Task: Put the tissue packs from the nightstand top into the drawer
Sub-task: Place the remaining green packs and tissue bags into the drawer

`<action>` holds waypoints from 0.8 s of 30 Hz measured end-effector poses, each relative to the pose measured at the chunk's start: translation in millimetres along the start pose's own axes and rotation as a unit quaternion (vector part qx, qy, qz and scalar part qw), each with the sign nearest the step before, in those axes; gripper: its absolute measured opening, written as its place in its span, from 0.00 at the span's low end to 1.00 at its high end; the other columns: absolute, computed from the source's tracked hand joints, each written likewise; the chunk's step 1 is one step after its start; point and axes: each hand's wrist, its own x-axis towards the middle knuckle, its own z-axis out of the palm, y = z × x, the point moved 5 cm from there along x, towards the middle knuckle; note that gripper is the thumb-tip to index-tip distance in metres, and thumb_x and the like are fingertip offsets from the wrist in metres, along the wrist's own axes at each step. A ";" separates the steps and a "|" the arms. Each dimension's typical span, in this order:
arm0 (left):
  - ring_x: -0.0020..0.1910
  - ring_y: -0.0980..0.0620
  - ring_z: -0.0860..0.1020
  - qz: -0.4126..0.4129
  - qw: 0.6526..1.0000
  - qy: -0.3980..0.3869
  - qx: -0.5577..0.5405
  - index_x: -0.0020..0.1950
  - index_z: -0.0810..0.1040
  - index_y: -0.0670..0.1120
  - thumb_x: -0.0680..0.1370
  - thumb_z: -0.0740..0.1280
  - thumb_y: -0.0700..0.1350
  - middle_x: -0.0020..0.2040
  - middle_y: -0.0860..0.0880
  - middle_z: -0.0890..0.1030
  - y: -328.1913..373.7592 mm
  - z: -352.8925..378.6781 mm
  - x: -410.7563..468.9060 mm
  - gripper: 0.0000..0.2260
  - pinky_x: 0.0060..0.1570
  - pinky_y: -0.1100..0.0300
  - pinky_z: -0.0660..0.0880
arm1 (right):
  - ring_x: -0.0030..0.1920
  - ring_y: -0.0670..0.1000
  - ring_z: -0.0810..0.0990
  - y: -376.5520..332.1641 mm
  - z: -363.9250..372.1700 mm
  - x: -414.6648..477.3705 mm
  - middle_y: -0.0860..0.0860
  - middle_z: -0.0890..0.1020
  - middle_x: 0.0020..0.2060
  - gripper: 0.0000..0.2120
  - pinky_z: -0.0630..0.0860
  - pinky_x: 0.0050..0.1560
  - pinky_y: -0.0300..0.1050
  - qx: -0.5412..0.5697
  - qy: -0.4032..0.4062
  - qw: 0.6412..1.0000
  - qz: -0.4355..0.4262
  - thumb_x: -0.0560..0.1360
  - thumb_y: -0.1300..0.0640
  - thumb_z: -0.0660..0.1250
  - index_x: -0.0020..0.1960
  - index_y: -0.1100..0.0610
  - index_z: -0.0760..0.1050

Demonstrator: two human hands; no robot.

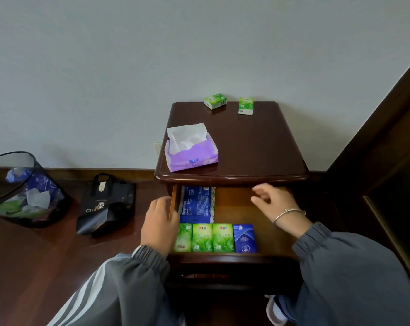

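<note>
The dark wooden nightstand (258,142) carries two small green tissue packs (215,101) (245,106) at its back edge and an opened purple tissue pack (191,150) at the front left. Its drawer (241,208) is pulled out. Inside lie a large blue pack (195,204) at the back left and a front row of three green packs (202,237) plus one blue pack (244,238). My left hand (160,222) rests on the drawer's left side wall. My right hand (273,202) hovers over the drawer's bare right half, fingers loosely curled and holding nothing.
A black mesh waste bin (22,189) with rubbish stands on the wooden floor at far left. A black paper bag (106,205) lies between it and the nightstand. Dark wooden furniture (387,161) rises right of the nightstand. A white wall is behind.
</note>
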 end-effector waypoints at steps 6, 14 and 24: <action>0.57 0.46 0.75 0.146 0.988 0.058 -0.010 0.60 0.76 0.41 0.76 0.64 0.37 0.56 0.45 0.77 88.5 -26.6 96.3 0.12 0.56 0.60 0.68 | 0.74 0.58 0.57 16.1 -50.9 109.3 0.56 0.62 0.73 0.33 0.61 0.71 0.56 -0.158 0.053 0.985 0.041 0.75 0.41 0.62 0.74 0.55 0.59; 0.63 0.40 0.71 0.179 0.979 -0.041 0.090 0.66 0.71 0.41 0.77 0.63 0.43 0.64 0.40 0.72 175.8 49.9 262.4 0.18 0.63 0.48 0.68 | 0.76 0.55 0.36 46.6 -17.0 195.5 0.51 0.37 0.77 0.43 0.40 0.73 0.63 -0.234 -0.111 0.959 0.117 0.71 0.26 0.47 0.76 0.47 0.36; 0.65 0.38 0.70 0.091 0.963 -0.048 0.250 0.67 0.67 0.39 0.76 0.66 0.52 0.65 0.40 0.71 189.9 142.8 389.5 0.25 0.61 0.46 0.68 | 0.76 0.57 0.35 54.0 -5.9 198.7 0.53 0.36 0.76 0.42 0.42 0.71 0.66 -0.278 -0.058 0.955 0.088 0.71 0.27 0.41 0.76 0.48 0.34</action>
